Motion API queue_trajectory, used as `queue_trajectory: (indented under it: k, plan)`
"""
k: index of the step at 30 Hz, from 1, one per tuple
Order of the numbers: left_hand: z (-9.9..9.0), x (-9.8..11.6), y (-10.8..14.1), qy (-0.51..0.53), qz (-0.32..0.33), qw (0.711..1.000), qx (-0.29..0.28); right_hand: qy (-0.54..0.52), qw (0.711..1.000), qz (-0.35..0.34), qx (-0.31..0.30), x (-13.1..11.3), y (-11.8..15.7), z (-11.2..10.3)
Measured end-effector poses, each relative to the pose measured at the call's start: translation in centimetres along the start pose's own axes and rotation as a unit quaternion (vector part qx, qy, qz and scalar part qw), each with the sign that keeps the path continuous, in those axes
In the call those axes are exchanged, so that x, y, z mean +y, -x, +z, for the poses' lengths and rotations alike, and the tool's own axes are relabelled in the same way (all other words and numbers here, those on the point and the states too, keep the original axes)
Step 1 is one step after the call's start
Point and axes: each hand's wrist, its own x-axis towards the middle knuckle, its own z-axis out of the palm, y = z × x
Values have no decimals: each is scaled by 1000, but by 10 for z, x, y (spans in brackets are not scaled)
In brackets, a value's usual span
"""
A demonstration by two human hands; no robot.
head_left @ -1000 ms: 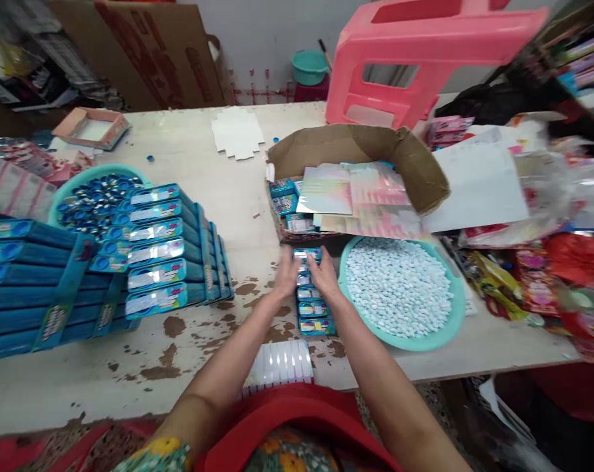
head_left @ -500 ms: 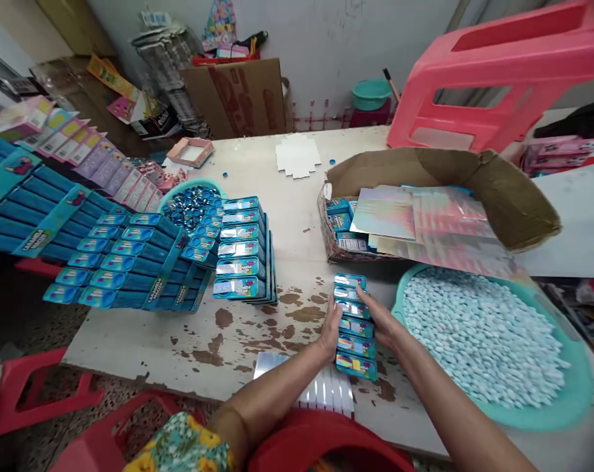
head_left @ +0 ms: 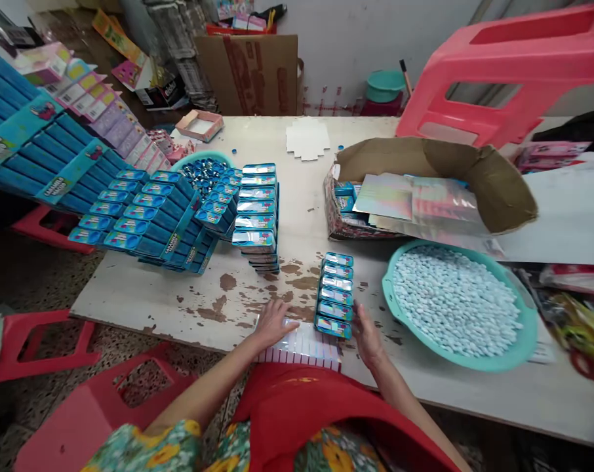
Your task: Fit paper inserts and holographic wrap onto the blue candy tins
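Note:
A column of several small blue boxes (head_left: 335,295) lies on the table in front of me. My left hand (head_left: 273,322), fingers spread and holding nothing, is over the left end of a shiny silver slotted sheet (head_left: 301,344) at the table's near edge. Just right of the column's near end is my right hand (head_left: 368,333), its fingers apart and nothing held. Whether its fingertips touch the boxes I cannot tell. Further left stands a taller stack of blue boxes (head_left: 255,206).
A turquoise basin of pale blue candies (head_left: 459,301) is at the right, below an open cardboard box (head_left: 503,190). More blue boxes (head_left: 144,213) are piled at the left beside a bowl of blue caps (head_left: 203,176). A pink stool (head_left: 503,72) rises at the back right.
Both hands have let go of the blue box column. My left hand has moved left to the silver sheet, and my right hand has drawn back nearer me. The view has shifted.

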Motion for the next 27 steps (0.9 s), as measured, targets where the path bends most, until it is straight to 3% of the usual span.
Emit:
queue_trajectory:
  k: [2, 5, 9, 14, 22, 27]
  plan:
    - [1, -15, 23, -44, 3, 999, -5, 11, 999, 30, 12, 11, 10, -8]
    - [17, -23, 38, -93, -8, 996, 8, 22, 998, 50, 20, 25, 21, -13]
    - [36, -21, 38, -134, -30, 989, 45, 30, 998, 53, 23, 33, 37, -14]
    - [41, -13, 29, -200, -64, 976, 58, 27, 992, 122, -26, 38, 54, -18]
    - [53, 19, -12, -230, -85, 968, 51, -17, 995, 98, -16, 42, 10, -20]
    - [75, 55, -47, -191, -70, 977, 71, 6, 997, 65, -44, 22, -23, -24]
